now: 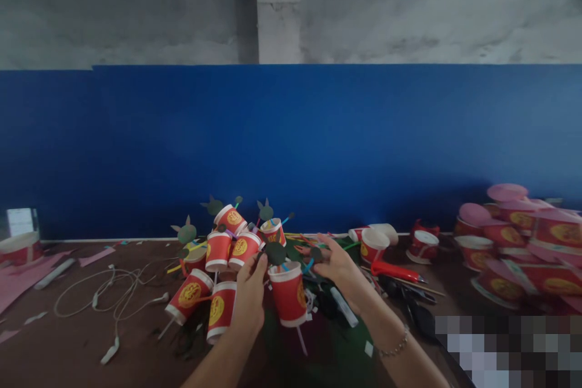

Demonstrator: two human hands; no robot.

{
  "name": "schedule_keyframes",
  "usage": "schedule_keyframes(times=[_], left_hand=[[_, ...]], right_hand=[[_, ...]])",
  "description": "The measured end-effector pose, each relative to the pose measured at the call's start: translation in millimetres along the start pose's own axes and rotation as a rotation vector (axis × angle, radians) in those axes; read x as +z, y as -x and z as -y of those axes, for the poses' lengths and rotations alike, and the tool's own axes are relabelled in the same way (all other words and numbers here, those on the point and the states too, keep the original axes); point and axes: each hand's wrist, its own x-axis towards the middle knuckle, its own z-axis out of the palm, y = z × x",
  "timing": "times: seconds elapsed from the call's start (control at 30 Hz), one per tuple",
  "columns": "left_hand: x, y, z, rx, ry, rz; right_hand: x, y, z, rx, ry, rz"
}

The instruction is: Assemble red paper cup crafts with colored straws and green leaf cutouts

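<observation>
Blue wall backs the worktop. Before that wall, the right hand arches, its grip impossible to tell; the left hand, angled upward, grasps a slightly tilted, white-rimmed red cup.

Bkgd wall: grey, mottled, uneven surf. Pale vert. pillar stood approx. mid-wall, w/ dark horiz. line across. Blue panel spanned full width of view below, down to worktop far edge; small step in panel top nr L end. Worktop: brown, pale strip along far edge. Lighting: dim; panel brighter twd R.
</observation>
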Motion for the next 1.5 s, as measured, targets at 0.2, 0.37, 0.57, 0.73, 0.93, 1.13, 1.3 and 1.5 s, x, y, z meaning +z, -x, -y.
schedule_keyframes(times=[0.2, 0.37, 0.57, 0.73, 0.93, 1.13, 1.3, 1.5], left_hand=[[-4.2, -6, 5, -0.07, 0.179, -0.003], [1.1, 3, -2, -0.12, 0.174, 0.064], [3.8, 7, -8, -0.067, 0.142, 0.14], [2.1, 2, -10, 0.027, 0.04, 0.162], [3.2, 5, -13, 0.013, -0.06, 0.223], [5.7, 11, -15, -0.009, -0.058, 0.284], [7.5, 12, -18, -0.025, -0.056, 0.301], [8.3, 17, -25, -0.073, -0.086, 0.267]], right_hand=[[2, 7, 6, 0.108, 0.123, 0.164], [13, 18, 15, 0.045, 0.178, 0.226], [18, 31, 27, -0.093, 0.519, 0.401], [19, 36, 37, -0.28, 0.684, 0.369], [13, 37, 39, -0.195, 0.527, 0.566], [13, 40, 40, -0.089, 0.391, 0.603], [17, 40, 38, 0.026, 0.253, 0.612], [22, 39, 30, 0.007, 0.221, 0.539]])
